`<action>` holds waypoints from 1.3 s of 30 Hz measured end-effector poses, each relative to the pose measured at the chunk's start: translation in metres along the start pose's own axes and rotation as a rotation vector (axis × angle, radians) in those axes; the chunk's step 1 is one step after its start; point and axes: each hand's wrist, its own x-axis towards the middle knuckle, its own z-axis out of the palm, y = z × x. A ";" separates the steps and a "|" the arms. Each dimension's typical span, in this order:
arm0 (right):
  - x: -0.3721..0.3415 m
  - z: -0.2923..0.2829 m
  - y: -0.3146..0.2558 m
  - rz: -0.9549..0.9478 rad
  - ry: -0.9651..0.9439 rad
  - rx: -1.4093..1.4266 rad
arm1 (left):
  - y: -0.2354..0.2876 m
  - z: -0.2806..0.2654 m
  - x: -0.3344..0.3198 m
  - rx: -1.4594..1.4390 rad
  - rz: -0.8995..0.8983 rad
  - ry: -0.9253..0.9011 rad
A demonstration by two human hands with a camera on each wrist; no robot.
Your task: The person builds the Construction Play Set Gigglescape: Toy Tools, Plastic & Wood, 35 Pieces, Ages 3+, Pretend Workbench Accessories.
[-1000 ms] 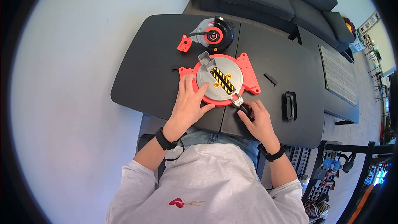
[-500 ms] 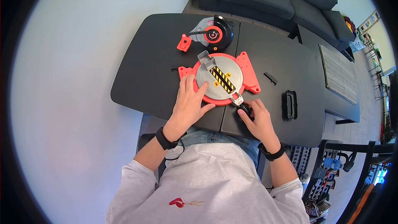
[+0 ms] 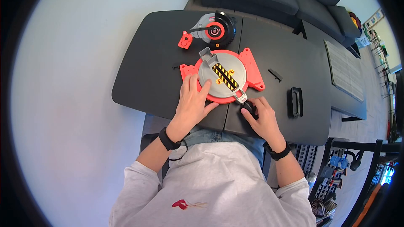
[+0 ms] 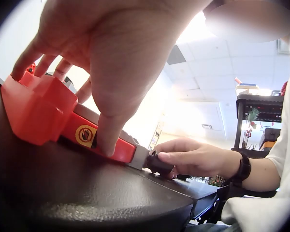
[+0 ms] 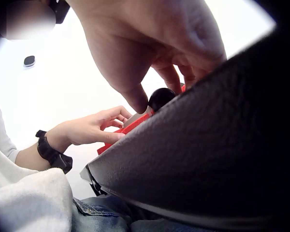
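Observation:
A toy saw base, red with a round grey turntable (image 3: pixel 231 66), lies on the dark table. A yellow-and-black striped slot runs across the turntable, and a grey upright bracket (image 3: pixel 206 54) stands at its far edge. My left hand (image 3: pixel 191 105) rests spread on the base's left side. Its fingertips lie on the red wing and the turntable, and its thumb (image 4: pixel 108 137) presses the red front rim. With thumb and fingers, my right hand (image 3: pixel 266 122) pinches the black knob (image 5: pixel 162 99) at the end of the grey front tab.
Beyond the base lies a grey-and-black toy saw head (image 3: pixel 202 31) with a red clamp-like piece (image 3: pixel 185 40). A small black strip (image 3: pixel 275 75) and a black oval frame (image 3: pixel 291 103) lie right of the base. Another small black piece (image 3: pixel 176 67) lies at its left.
The table and base sit slightly higher in the head view. Both hands keep their places on the base and the knob.

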 end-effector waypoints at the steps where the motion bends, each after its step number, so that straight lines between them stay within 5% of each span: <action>1: 0.000 0.000 0.001 -0.002 0.000 0.000 | 0.001 0.000 0.000 0.002 0.001 0.001; 39: 0.002 0.006 0.006 0.009 0.048 0.035 | 0.002 0.006 0.000 0.047 0.026 0.007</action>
